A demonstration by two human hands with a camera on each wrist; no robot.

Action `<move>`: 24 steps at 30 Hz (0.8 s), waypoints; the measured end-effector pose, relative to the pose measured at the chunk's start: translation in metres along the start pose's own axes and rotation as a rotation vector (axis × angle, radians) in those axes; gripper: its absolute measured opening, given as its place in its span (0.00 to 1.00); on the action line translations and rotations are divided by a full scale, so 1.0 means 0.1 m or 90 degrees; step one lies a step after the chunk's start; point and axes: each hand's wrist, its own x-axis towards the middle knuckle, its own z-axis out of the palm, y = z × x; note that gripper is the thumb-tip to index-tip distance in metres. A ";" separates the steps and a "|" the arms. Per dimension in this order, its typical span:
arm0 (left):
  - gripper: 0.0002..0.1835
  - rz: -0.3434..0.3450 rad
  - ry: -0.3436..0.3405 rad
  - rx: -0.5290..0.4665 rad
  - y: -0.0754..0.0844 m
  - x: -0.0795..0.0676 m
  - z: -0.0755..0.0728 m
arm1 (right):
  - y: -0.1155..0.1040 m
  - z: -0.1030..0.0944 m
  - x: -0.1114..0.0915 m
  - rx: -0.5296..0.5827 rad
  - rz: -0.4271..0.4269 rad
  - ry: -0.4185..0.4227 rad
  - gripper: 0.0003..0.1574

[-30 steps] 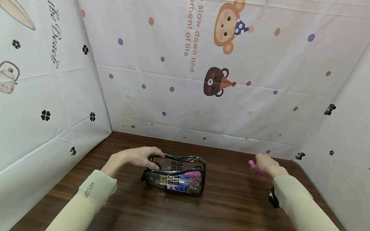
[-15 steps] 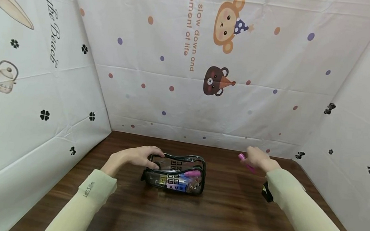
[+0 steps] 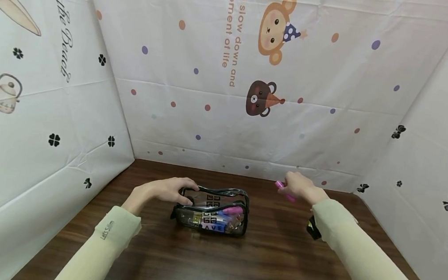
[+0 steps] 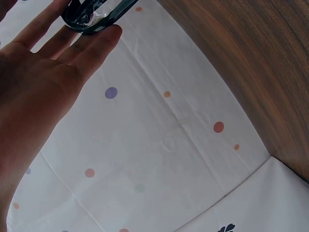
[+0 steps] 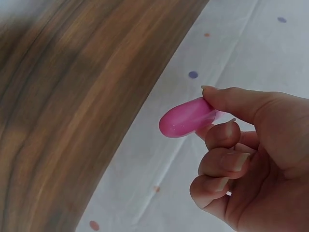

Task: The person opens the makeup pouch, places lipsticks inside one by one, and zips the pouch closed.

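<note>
A clear zip pouch (image 3: 217, 215) with black trim and black lettering stands on the brown table, its top open. Inside it lie a pink tube-shaped thing (image 3: 234, 210) and several blue and yellow items, partly hidden by the lettering. My left hand (image 3: 169, 190) holds the pouch's left top edge, thumb at the front and fingers behind; in the left wrist view the fingers reach the black trim (image 4: 99, 29). To the right, above the table, my right hand (image 3: 300, 185) pinches a pink marker (image 5: 186, 118) with a rounded end between thumb and fingers.
The brown wooden table (image 3: 213, 268) is bounded by a printed white cloth backdrop (image 3: 194, 115) behind and on both sides. A small black and yellow device (image 3: 314, 228) sits under my right wrist.
My right hand has moved left and slightly up in the head view with the pink marker, closer to the pouch. The left hand and the pouch stay in place.
</note>
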 end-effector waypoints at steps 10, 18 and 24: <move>0.28 0.002 0.002 0.001 0.00 0.00 0.02 | -0.26 -0.03 0.03 -0.001 -0.051 0.019 0.20; 0.28 0.005 0.003 0.006 -0.01 0.01 0.00 | -0.45 -0.08 0.04 0.017 -0.065 -0.006 0.18; 0.29 0.010 0.003 0.003 -0.02 0.01 0.00 | -0.57 -0.12 0.04 0.015 -0.105 0.007 0.20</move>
